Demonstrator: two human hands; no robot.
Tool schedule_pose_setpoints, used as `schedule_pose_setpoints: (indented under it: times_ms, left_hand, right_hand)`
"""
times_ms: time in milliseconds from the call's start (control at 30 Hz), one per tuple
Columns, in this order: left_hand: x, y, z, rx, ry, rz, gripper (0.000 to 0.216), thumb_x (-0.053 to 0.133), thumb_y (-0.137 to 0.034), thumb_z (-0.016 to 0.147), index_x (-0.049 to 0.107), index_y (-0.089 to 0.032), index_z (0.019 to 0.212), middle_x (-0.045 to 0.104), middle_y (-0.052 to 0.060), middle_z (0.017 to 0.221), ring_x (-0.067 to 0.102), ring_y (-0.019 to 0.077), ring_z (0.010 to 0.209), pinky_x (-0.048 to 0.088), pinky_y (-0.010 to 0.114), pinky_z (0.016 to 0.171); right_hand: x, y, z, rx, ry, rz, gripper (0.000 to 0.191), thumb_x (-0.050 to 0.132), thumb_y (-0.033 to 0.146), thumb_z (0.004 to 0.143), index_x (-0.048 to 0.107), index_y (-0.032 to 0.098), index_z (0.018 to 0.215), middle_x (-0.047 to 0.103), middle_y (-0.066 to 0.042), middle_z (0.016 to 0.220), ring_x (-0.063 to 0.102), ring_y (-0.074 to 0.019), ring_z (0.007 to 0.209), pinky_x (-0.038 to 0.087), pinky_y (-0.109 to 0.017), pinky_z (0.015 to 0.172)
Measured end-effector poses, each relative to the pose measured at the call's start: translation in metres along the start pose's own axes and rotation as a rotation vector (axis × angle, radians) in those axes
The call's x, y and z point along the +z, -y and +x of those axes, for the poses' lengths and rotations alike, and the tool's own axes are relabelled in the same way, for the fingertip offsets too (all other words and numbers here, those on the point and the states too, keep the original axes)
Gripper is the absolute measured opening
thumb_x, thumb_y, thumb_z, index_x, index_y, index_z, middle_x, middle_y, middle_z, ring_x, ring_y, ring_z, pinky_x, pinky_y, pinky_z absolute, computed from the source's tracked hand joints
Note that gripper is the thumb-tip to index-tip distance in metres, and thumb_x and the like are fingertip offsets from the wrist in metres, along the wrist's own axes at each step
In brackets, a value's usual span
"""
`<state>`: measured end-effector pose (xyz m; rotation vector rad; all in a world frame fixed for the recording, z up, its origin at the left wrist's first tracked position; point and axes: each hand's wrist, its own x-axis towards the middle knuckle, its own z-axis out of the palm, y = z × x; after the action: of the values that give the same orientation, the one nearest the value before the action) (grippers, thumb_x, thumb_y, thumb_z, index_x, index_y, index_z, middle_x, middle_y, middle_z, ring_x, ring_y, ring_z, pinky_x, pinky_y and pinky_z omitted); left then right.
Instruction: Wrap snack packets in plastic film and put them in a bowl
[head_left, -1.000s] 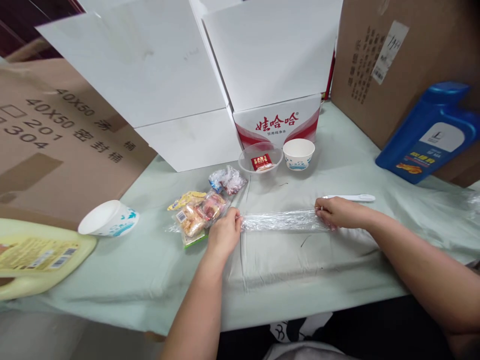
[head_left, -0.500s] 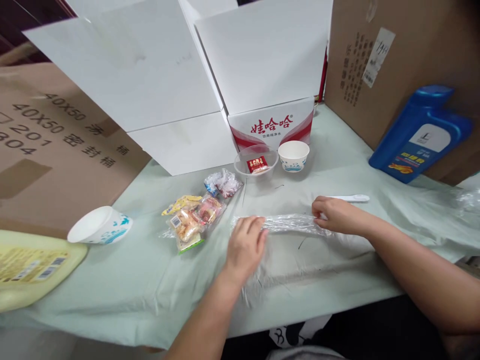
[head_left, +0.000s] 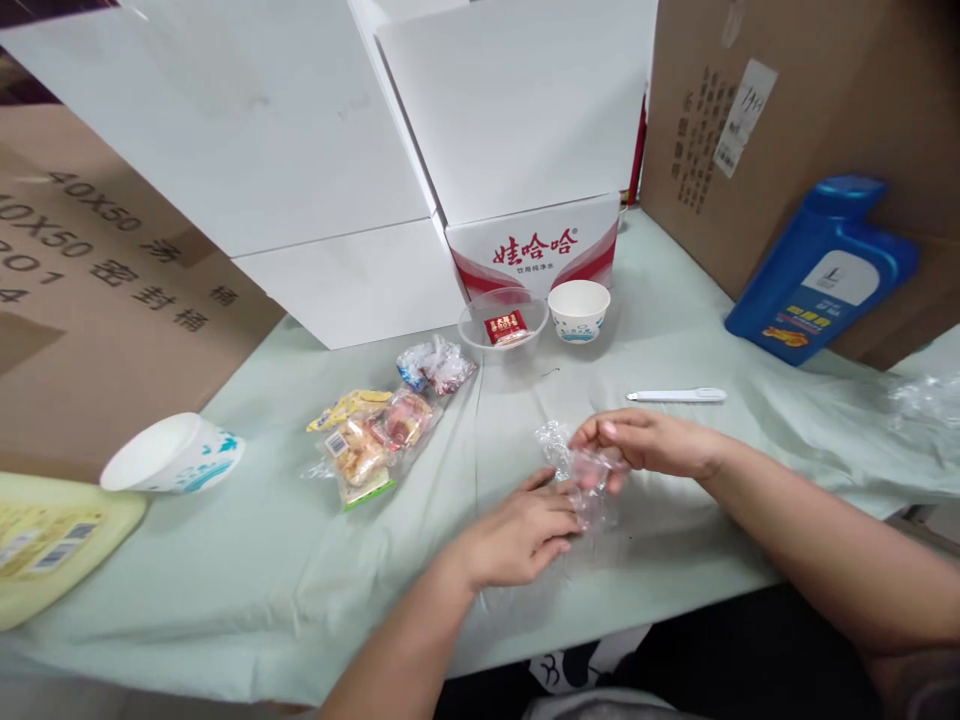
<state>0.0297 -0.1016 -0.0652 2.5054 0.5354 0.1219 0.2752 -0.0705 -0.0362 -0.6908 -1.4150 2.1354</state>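
The right hand is gripping clear film in curled fingers; the left hand is resting palm-down against it (whether pinching, I cannot tell). The film is lying crumpled between them, over the tablecloth. I am judging the step as gathering film; the next move is likely calling for a firm left-hand pinch. Beyond, a white cutter and snack packets are lying apart.

It looked like a makeshift indoor work corner, home or storeroom unclear. A cloth-covered desk filled the middle, hemmed by a brown carton at left, a second carton upper right and white boxes top centre.
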Motion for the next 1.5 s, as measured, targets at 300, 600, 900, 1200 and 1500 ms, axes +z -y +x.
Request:
schedule_pose_setpoints:
  times_ms: [300,600,900,1200,1500]
  left_hand:
    - [0.004,0.007,-0.001,-0.013,-0.049,-0.021,0.041,0.057,-0.023,0.088,0.054,-0.025,0.129,0.062,0.005,0.129,0.050,0.0205,0.128,0.017,0.048,0.119]
    - [0.001,0.007,0.000,-0.027,-0.096,-0.112,0.041,0.061,-0.016,0.083,0.058,-0.025,0.123,0.066,0.005,0.122,0.055,0.0211,0.124,0.024,0.048,0.118]
    - [-0.002,0.014,-0.011,-0.114,-0.660,-0.080,0.012,0.061,-0.021,0.085,0.067,-0.020,0.096,0.072,0.007,0.097,0.068,0.0187,0.089,0.057,0.032,0.079]
    - [-0.003,0.021,-0.007,-0.082,-0.468,0.052,0.031,0.044,-0.012,0.092,0.063,-0.021,0.115,0.067,0.007,0.120,0.056,0.0220,0.113,0.049,0.043,0.098]
    - [0.006,0.019,0.001,-0.103,-0.378,0.076,0.031,0.046,-0.004,0.085,0.066,-0.021,0.103,0.070,0.005,0.107,0.052,0.0240,0.114,0.047,0.045,0.100]
  right_hand:
    - [-0.017,-0.035,0.043,-0.057,-0.383,0.011,0.047,0.057,0.053,0.087,0.051,0.019,0.120,0.058,-0.014,0.124,0.063,-0.0243,0.107,0.047,-0.048,0.099]
    - [0.002,-0.007,0.002,-0.172,0.056,-1.006,0.052,0.070,0.047,0.078,0.060,0.020,0.121,0.063,-0.010,0.118,0.058,-0.0240,0.108,0.045,-0.038,0.094]
    - [0.030,-0.035,0.015,-0.170,-0.088,-1.455,0.059,0.073,0.034,0.076,0.053,0.013,0.128,0.061,-0.017,0.123,0.056,-0.0285,0.114,0.043,-0.043,0.096]
    - [0.064,-0.056,0.007,-0.258,-0.139,-1.787,0.028,0.046,0.009,0.086,0.060,0.011,0.110,0.067,-0.016,0.107,0.063,-0.0243,0.100,0.049,-0.036,0.080]
    - [0.033,-0.017,0.014,-0.130,-0.365,-1.374,0.023,0.046,0.017,0.089,0.063,0.018,0.104,0.072,-0.006,0.089,0.066,-0.0179,0.074,0.043,-0.026,0.064]
